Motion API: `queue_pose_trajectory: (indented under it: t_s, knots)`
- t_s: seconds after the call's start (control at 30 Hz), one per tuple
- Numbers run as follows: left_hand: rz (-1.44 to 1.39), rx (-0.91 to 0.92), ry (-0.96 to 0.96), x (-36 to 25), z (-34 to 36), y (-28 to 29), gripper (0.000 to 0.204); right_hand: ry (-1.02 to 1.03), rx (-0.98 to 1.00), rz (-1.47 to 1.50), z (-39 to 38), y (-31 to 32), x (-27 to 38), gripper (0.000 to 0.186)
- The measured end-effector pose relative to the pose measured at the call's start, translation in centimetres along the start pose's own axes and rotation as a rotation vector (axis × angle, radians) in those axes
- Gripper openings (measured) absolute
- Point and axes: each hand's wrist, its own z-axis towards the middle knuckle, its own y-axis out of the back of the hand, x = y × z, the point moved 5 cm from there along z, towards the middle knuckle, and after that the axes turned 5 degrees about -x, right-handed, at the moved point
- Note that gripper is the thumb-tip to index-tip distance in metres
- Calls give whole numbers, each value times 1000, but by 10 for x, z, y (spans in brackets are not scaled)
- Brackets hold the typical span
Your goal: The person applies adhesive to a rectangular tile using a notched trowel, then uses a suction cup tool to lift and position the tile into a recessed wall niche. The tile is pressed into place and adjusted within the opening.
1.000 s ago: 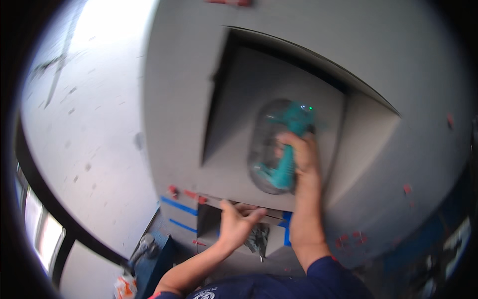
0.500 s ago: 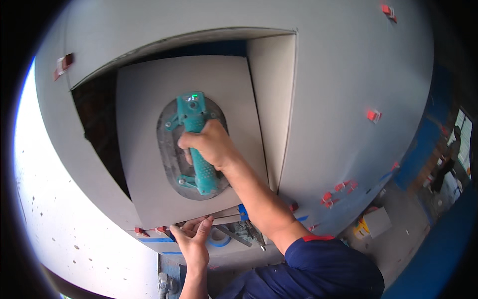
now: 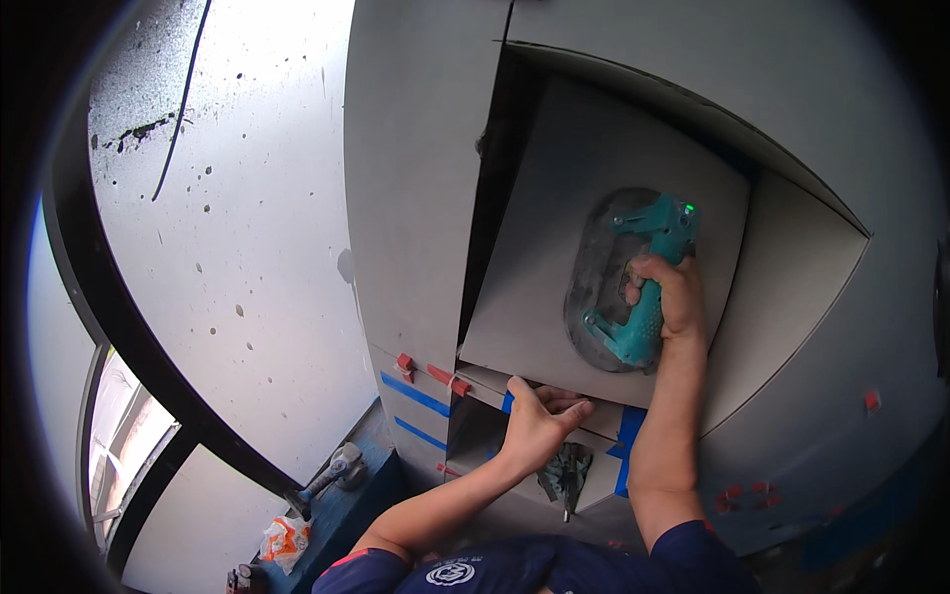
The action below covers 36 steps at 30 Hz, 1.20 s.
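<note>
A large grey tile (image 3: 534, 287) stands tilted inside a framed opening in a grey tiled wall. Fixed to its face is a suction lifter (image 3: 645, 322) with a teal handle, a dark oval pad and a small green light. My right hand (image 3: 678, 292) is wrapped round that handle, fingers closed. Below the tile, my left hand (image 3: 534, 436) is at its lower edge, with bent fingers close to the ledge there. Whatever lies between those fingers is hidden. Blue tape (image 3: 630, 431) is stuck to the ledge at the right.
Red levelling wedges (image 3: 450, 380) and blue tape strips (image 3: 416, 394) sit along the wall joints. Pliers (image 3: 565, 485) lie with a cloth in the recess below. At lower left, a power tool (image 3: 338, 470) and an orange-and-white bag (image 3: 285, 541) rest beside a spotted white panel (image 3: 257, 247).
My view has swung left, so the opening appears farther right. My right hand keeps hold of the suction lifter on the tile. My left hand stays by the tile's lower edge.
</note>
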Motion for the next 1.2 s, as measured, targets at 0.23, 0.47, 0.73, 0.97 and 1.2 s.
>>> queue_pose_trajectory:
  t_s: [0.23,0.47,0.73,0.97,1.2]
  knots:
    - [1,-27,25,18,27,-5,66,19,-106,-103,7,12,-5,11]
    - [-179,26,109,23,59,-8,32,5,-68,-145,33,6,-28,9]
    - [-176,98,174,26,95,-24,12,-19,-84,-153,58,15,-30,8]
    - [-219,81,311,40,127,-35,14,31,-86,-164,72,19,-38,8]
    - [-91,47,352,63,161,-37,19,27,-107,-155,84,28,-60,5]
